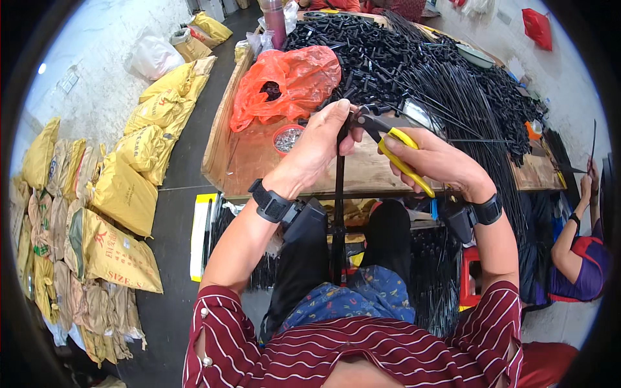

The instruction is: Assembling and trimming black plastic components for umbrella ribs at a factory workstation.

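Left hand: grip closed around the upper part of a black rod, thumb uppermost. Right hand: grip wrapped on the handles of yellow-handled pliers; how far the handles were squeezed could not be told.

Key relation: the dark head of the pliers pointed left, at the rod's top end beside the left fingertips. Whether the metal touched the rod was unclear. Rod's long axis ran from the left hand back toward the wearer, down between the knees; pliers lay obliquely to it, handles trailing right. Left hand was the nearer to the rod.

Rod appearance: dark, slim, near straight; upper end masked by fingers. Position: in front of the near edge of the wooden tabletop, which bore a red bowl of small shiny pieces and heaped black tubular parts.
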Demonstrator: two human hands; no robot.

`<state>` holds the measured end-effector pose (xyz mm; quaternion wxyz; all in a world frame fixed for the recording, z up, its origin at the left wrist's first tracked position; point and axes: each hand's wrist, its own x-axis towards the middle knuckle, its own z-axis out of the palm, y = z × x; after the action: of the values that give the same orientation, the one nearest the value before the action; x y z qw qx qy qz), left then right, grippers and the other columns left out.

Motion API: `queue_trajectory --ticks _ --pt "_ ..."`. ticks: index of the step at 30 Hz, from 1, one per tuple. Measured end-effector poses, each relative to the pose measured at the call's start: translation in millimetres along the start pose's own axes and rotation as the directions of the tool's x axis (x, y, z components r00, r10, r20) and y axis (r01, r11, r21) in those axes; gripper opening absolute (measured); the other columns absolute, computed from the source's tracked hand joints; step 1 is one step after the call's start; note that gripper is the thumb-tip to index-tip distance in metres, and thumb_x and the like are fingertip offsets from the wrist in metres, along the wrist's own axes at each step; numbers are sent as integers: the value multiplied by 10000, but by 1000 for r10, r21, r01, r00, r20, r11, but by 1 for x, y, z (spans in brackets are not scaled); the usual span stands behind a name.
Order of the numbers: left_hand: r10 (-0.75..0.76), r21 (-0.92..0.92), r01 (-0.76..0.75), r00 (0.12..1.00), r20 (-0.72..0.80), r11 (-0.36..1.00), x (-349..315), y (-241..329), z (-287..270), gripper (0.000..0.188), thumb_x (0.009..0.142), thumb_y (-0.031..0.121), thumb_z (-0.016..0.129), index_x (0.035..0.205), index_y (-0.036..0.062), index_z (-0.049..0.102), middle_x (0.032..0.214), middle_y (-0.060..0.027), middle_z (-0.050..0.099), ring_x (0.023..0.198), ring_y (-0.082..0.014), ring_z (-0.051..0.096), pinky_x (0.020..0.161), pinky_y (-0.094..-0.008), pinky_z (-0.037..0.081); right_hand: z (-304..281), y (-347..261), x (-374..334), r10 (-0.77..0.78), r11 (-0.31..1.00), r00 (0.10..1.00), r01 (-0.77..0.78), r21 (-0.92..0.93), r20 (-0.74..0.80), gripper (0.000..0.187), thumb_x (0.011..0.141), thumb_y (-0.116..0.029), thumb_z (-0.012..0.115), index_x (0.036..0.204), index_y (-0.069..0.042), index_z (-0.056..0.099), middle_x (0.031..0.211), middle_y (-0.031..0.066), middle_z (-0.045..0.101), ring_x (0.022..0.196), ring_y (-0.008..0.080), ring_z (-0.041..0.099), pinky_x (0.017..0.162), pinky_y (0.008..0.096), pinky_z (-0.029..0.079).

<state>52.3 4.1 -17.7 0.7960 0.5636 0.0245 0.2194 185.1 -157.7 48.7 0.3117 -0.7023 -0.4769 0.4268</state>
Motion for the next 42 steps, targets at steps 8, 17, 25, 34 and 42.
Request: queue_trajectory --ticks 8,17,25,34,42 --pt "-1 14 1 1000 -2 1000 -3 1 -4 358 998 407 418 1027 70 536 778 -22 541 622 -92 421 598 -239 363 -19 -10 8 27 999 988 -33 39 152 414 989 -331 468 1268 -27 449 867 86 639 712 138 637 654 251 532" --pt "6 133 -1 999 -36 991 -4 1 -5 350 1013 383 390 947 68 527 758 -16 531 613 -83 419 597 -243 373 -25 -32 13 42 923 993 3 -385 109 308 992 -302 457 1104 -23 521 787 54 609 682 124 612 607 264 503" --pt "41 247 -15 994 -101 969 -2 0 -5 377 1022 383 357 941 51 518 743 -20 521 603 -88 410 593 -243 375 -12 -18 15 -72 928 997 72 -365 14 315 979 -304 456 1088 -17 527 776 50 583 670 123 588 579 284 502" --pt "17 -2 -17 997 -77 1000 -8 -1 -7 369 1026 381 331 971 63 507 729 -20 534 573 -74 400 544 -237 361 -4 -5 14 -70 991 993 80 -111 92 425 995 -363 448 1274 -42 450 777 15 528 616 98 590 573 221 499" --pt "46 312 -35 999 -28 949 -3 4 -6 407 1030 382 310 931 45 516 694 -19 505 583 -88 375 570 -249 351 -16 -34 16 76 919 995 -45 -393 65 268 994 -296 436 1025 -44 521 680 11 511 518 99 556 462 252 497"
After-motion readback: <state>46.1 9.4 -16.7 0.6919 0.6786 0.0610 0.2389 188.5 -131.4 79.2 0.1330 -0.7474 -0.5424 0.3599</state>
